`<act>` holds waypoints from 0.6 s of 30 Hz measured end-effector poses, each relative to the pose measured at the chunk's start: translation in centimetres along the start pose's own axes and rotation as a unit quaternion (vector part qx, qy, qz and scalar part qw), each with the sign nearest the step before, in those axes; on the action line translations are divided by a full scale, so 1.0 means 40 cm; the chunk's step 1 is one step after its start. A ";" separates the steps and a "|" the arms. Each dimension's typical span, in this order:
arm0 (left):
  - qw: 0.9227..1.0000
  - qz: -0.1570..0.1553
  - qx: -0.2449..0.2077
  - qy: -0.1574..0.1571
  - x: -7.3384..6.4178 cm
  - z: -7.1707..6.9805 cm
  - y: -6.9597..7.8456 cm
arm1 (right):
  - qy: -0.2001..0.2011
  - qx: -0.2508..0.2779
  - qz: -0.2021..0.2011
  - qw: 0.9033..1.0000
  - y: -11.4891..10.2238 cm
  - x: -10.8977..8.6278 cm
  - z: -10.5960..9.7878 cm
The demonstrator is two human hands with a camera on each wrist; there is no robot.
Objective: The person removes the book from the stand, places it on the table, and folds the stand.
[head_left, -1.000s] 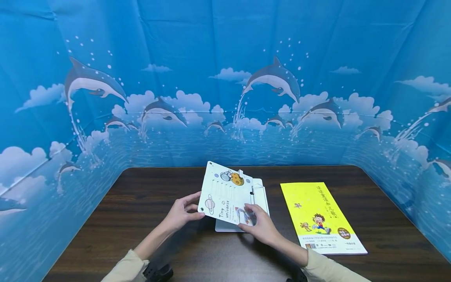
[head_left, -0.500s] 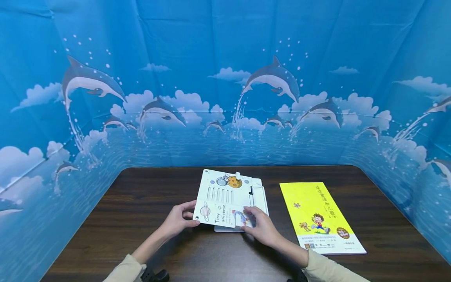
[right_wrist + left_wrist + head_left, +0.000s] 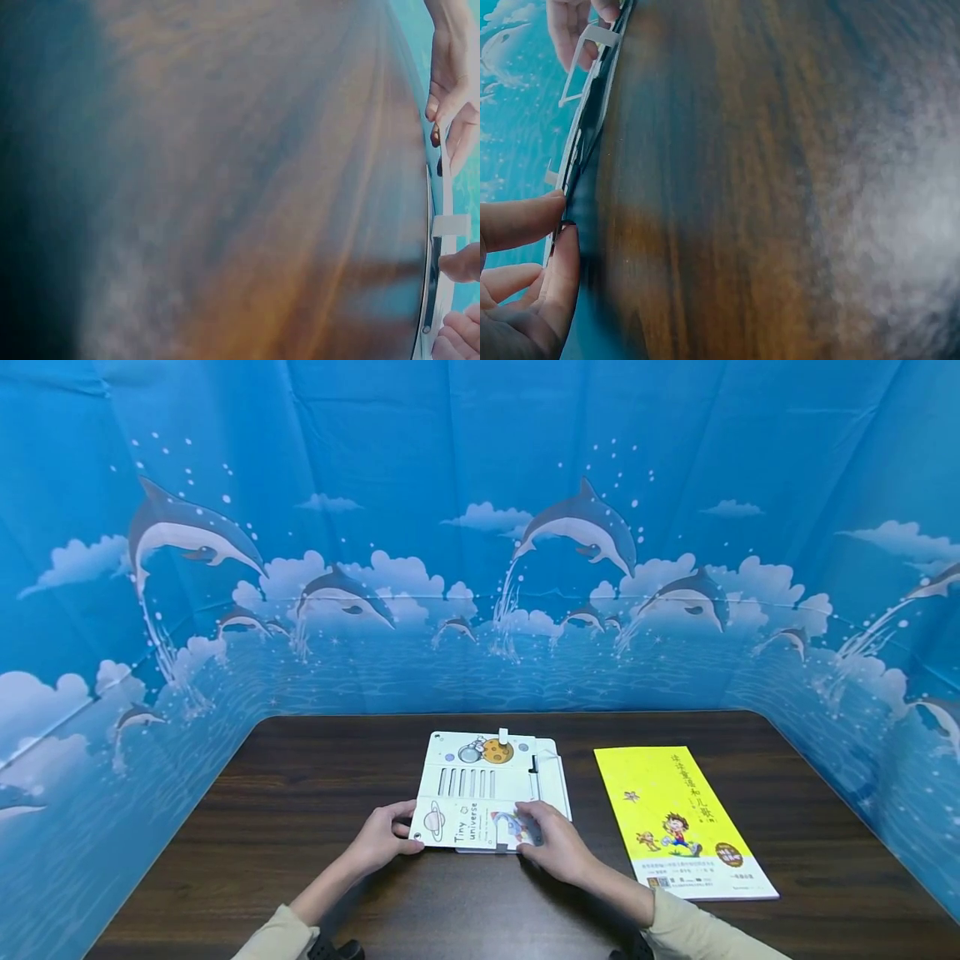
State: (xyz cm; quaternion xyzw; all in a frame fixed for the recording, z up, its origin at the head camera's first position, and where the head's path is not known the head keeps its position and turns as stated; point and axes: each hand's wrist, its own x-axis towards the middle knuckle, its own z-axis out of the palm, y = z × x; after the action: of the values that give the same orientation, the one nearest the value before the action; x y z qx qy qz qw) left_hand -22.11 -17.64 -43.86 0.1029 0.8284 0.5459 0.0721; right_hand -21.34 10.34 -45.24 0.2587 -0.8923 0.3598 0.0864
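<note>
A white book stand (image 3: pixel 465 758) printed with an astronaut, a planet and "Tiny universe" lies nearly flat over the middle of the table. Slots run across its panel, and a white plate (image 3: pixel 553 781) shows from beneath at the right. My left hand (image 3: pixel 381 842) pinches its lower left corner; in the left wrist view, thumb and fingers (image 3: pixel 564 262) close on the thin edge. At the lower right, my right hand (image 3: pixel 557 845) grips the stand by its front edge, thumb at the near side and fingers over the rocket picture. A white clip (image 3: pixel 451 225) juts from the edge in the right wrist view.
To the right lies a yellow book (image 3: pixel 660 793) with a cartoon child on its cover. The dark wood table (image 3: pixel 247 827) ends at a blue dolphin-printed cloth (image 3: pixel 420 652) behind and at both sides.
The book stand's upper panel has come down from a tilt, turned straighter and shifted slightly left and nearer. The left hand has moved down with it; the right hand has barely moved.
</note>
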 end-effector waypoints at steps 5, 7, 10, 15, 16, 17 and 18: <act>1.000 -0.004 0.001 0.003 -0.006 0.001 0.000 | 0.002 -0.006 -0.031 1.000 -0.002 0.001 -0.006; 1.000 -0.006 0.001 0.004 -0.008 0.001 0.001 | -0.007 -0.002 -0.036 0.999 0.000 0.003 -0.010; 1.000 -0.005 -0.002 0.005 -0.008 0.001 0.000 | -0.032 0.024 -0.013 0.999 0.003 0.008 -0.020; 1.000 0.000 -0.004 0.003 -0.006 0.001 -0.005 | -0.034 0.063 0.024 0.997 0.006 0.022 -0.055; 1.000 0.000 -0.004 0.004 -0.006 0.002 -0.006 | -0.027 0.065 0.032 0.997 0.006 0.025 -0.064; 1.000 -0.002 -0.004 0.005 -0.007 0.002 -0.006 | -0.020 0.066 0.041 0.997 0.005 0.028 -0.073; 1.000 -0.003 -0.005 0.006 -0.007 0.002 -0.006 | -0.013 0.061 0.050 0.997 0.007 0.031 -0.081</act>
State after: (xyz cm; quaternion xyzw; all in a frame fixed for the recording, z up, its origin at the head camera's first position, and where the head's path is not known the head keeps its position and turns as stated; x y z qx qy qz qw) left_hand -21.83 -17.72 -44.12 0.0962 0.8267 0.5501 0.0691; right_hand -22.65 12.26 -42.63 0.2234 -0.8813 0.4144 0.0409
